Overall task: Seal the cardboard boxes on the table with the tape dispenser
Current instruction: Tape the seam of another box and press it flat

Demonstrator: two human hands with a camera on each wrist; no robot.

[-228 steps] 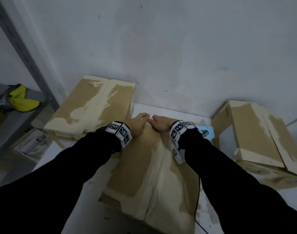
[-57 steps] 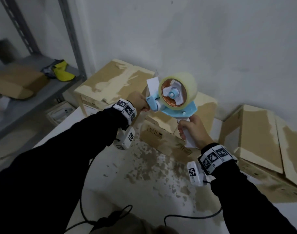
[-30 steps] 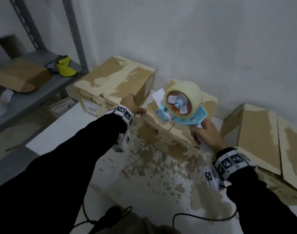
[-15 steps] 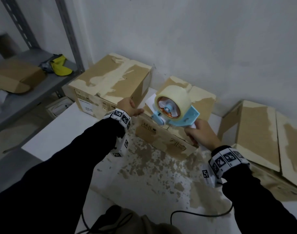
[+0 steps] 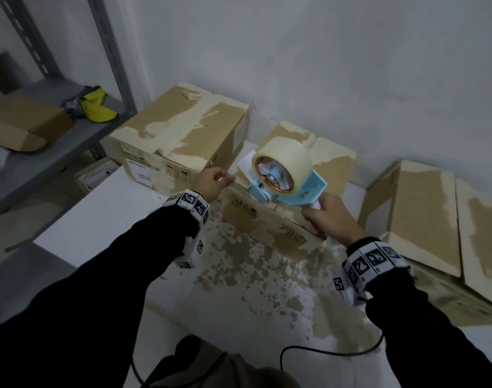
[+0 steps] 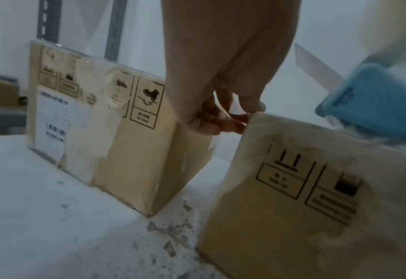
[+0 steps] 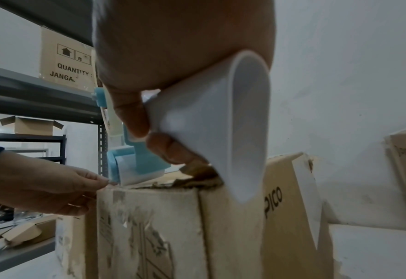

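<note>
A blue tape dispenser (image 5: 288, 182) with a roll of clear tape (image 5: 288, 155) sits low over the near top edge of the middle cardboard box (image 5: 267, 228). My right hand (image 5: 319, 218) grips its white handle (image 7: 211, 120). The blue roller (image 7: 135, 167) touches the box top (image 7: 164, 186). My left hand (image 5: 230, 179) pinches the tape end at the box's near left corner (image 6: 257, 120), just in front of the roller. In the left wrist view the left hand (image 6: 239, 121) has its fingertips together at that corner. In the right wrist view the left hand (image 7: 108, 182) shows the same.
A larger taped box (image 5: 183, 141) stands close on the left and another box (image 5: 424, 219) on the right, both against the wall. The white table (image 5: 113, 225) has torn, brown-flecked patches in front. A grey metal shelf (image 5: 57, 141) with a box stands at the left. A cable (image 5: 323, 352) lies near me.
The dispenser has come down from mid-air onto the middle box's top edge. My left hand followed it with the tape end down to the box's corner.
</note>
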